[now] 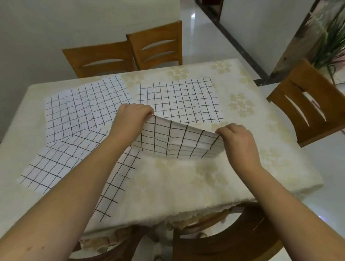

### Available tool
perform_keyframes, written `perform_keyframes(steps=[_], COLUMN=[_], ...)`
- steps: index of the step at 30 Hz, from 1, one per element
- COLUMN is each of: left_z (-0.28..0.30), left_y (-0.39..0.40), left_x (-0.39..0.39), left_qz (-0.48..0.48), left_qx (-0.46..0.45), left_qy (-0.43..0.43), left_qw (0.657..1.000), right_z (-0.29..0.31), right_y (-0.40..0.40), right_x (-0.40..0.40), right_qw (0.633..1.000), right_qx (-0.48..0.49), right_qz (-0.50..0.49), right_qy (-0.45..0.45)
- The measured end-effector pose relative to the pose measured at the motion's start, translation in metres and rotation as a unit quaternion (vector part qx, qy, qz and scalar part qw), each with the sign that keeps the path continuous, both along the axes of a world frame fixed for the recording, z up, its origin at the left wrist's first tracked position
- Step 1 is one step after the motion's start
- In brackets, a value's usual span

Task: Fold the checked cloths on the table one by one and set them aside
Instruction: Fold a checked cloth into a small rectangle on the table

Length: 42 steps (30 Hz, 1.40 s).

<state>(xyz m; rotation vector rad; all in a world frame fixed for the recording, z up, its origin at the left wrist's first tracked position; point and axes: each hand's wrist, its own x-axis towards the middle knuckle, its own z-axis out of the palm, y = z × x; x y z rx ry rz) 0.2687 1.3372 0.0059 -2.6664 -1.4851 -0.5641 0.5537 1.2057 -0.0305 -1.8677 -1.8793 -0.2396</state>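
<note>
Holding one checked cloth (174, 140) lifted off the table (170, 183) mid-fold, seen from the head camera: your left hand (130, 120) pinches its far-left corner, your right hand (239, 144) pinches its right corner, fingers of both pressed together on the fabric edge. The cloth sags between them, its lower edge touching the tablecloth near the table's middle. Progress looks early. Flat cloths remain: one at far right (178, 101), one at far left (85, 109), one at near left (54, 167), plus another (114, 186) under your left forearm. No finished folded pile shows anywhere. Wooden chairs (126, 54) stand beyond.
</note>
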Motion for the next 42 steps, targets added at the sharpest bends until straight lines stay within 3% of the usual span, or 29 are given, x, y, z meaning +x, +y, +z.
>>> perform_keyframes(steps=[7,16,23,27,30,35,38,42], left_z=[-0.003,-0.127,-0.191,-0.2,-0.2,-0.2,-0.195,-0.193], left_y=[-0.02,-0.1,-0.151,-0.156,-0.159,-0.153,-0.148,-0.145], left_x=[-0.014,-0.051,-0.062,-0.065,-0.065,-0.064,-0.063,-0.065], left_qz=[-0.029,-0.094,0.014,0.106,0.228,0.395,0.456,0.461], left_qx=[0.051,-0.076,-0.185,-0.257,-0.314,-0.4,-0.452,-0.489], left_qy=[-0.02,0.051,0.122,0.026,-0.108,-0.21,-0.278,-0.278], left_qw=[0.998,0.991,0.975,0.96,0.915,0.8,0.714,0.687], right_z=[-0.007,-0.084,-0.122,-0.13,-0.132,-0.137,-0.142,-0.151], right_y=[-0.023,-0.082,-0.1,-0.099,-0.097,-0.095,-0.093,-0.095], right_x=[-0.002,-0.018,-0.028,-0.039,-0.049,-0.062,-0.067,-0.071], right_qw=[1.0,0.984,0.936,0.907,0.889,0.882,0.874,0.866], right_qx=[0.018,-0.169,-0.331,-0.386,-0.422,-0.438,-0.454,-0.467], right_qz=[0.008,0.051,0.094,0.146,0.157,0.168,0.168,0.173], right_qy=[0.01,-0.032,-0.076,-0.08,-0.081,-0.053,-0.045,-0.032])
